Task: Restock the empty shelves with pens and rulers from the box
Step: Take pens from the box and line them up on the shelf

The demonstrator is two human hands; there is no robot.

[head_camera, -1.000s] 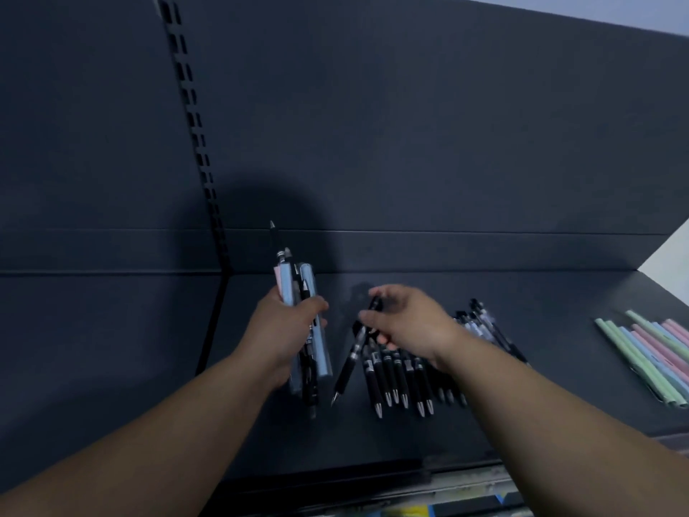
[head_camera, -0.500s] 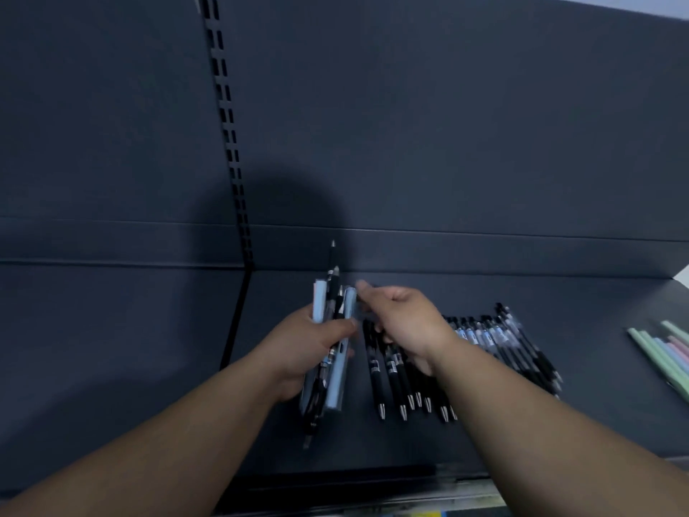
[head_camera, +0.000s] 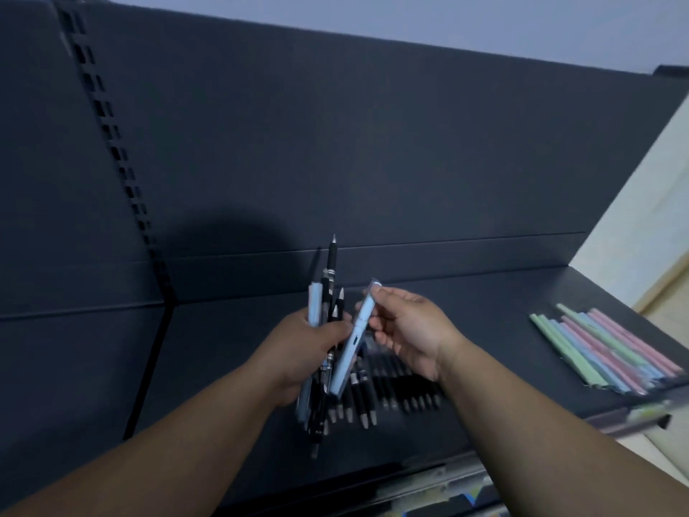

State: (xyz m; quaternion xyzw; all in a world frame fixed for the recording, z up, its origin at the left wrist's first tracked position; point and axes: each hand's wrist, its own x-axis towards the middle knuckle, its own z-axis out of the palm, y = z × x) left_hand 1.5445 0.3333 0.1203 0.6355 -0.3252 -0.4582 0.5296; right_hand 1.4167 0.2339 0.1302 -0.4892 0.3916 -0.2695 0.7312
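Note:
My left hand (head_camera: 305, 348) is closed around a bundle of pens (head_camera: 323, 292), black and pale blue ones, held upright above the dark shelf (head_camera: 503, 311). My right hand (head_camera: 410, 330) pinches the top of one pale blue pen (head_camera: 352, 341) with its fingertips; that pen tilts out of the bundle, its lower end still beside the other pens. Below both hands a row of black pens (head_camera: 391, 393) lies side by side on the shelf, tips toward me.
Pastel green, blue and pink sticks (head_camera: 604, 348) lie in a group at the shelf's right end. A slotted upright strip (head_camera: 112, 143) runs down the dark back panel on the left. The shelf's front edge (head_camera: 428, 475) is below my forearms.
My right hand has let the black pen lie in the row, moved to the bundle and taken hold of a pale blue pen, tilting it out. The camera view shifted left and tilted.

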